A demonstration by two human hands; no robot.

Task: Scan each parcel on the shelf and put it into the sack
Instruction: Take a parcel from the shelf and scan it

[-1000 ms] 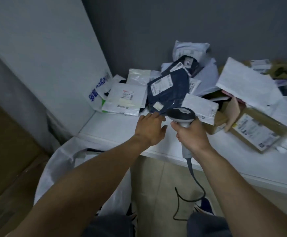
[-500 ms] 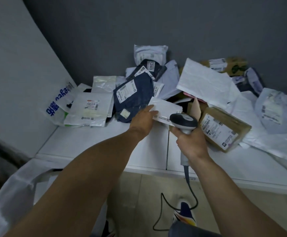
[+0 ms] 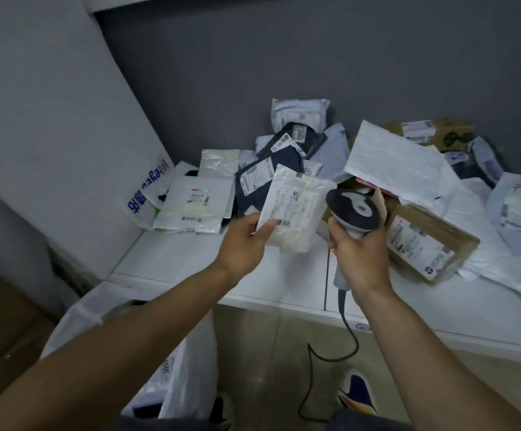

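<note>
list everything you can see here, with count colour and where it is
pouch: one, white, held above the shelf
scanner: one, grey and black, beside the pouch
cable: one, black, from scanner to floor
shelf: one, white, centre
piled parcels: many, mostly white, some dark blue, back of shelf
boxes: two, brown, right of scanner and back right
sack: one, white, below shelf's left edge
shoe: one, blue, floor below
left hand: one, grips the pouch
right hand: one, grips the scanner

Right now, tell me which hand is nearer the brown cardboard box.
Right. The right hand, gripping the scanner, is beside the box; the left hand, holding a parcel, is farther left.
</note>
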